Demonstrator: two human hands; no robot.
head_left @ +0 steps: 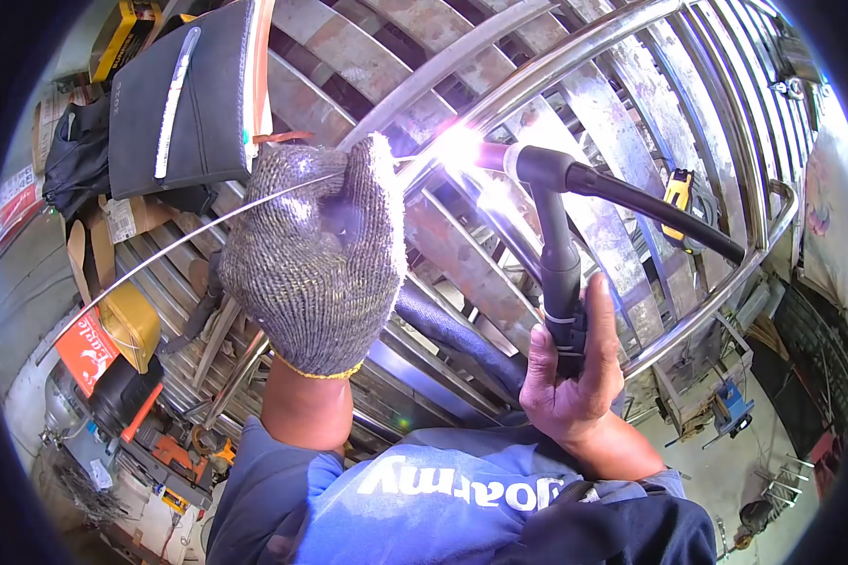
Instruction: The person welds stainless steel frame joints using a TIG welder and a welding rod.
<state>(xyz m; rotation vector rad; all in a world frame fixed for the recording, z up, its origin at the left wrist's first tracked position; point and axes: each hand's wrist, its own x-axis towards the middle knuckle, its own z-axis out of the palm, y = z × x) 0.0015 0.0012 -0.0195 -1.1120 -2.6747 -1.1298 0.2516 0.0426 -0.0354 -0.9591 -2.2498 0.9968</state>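
Note:
My left hand [316, 264], in a grey knitted glove, is closed on a thin filler rod [184, 240]. The rod's long end slants down to the left, and its other end reaches toward a glaring white-pink arc [457, 148]. My bare right hand [577, 381] grips the handle of a black TIG welding torch [561, 250], with thumb and a finger along it. The torch head points left at the arc, and a black back cap extends to its right. At the arc is a shiny bent metal tube [561, 64]; glare hides the joint itself.
Flat metal slats [481, 273] lie under the tubing. A black notebook [212, 94] with a white pen [176, 104] on it is at upper left. A yellow tape measure [677, 200] rests among the slats at right. An orange power tool [174, 461] sits lower left.

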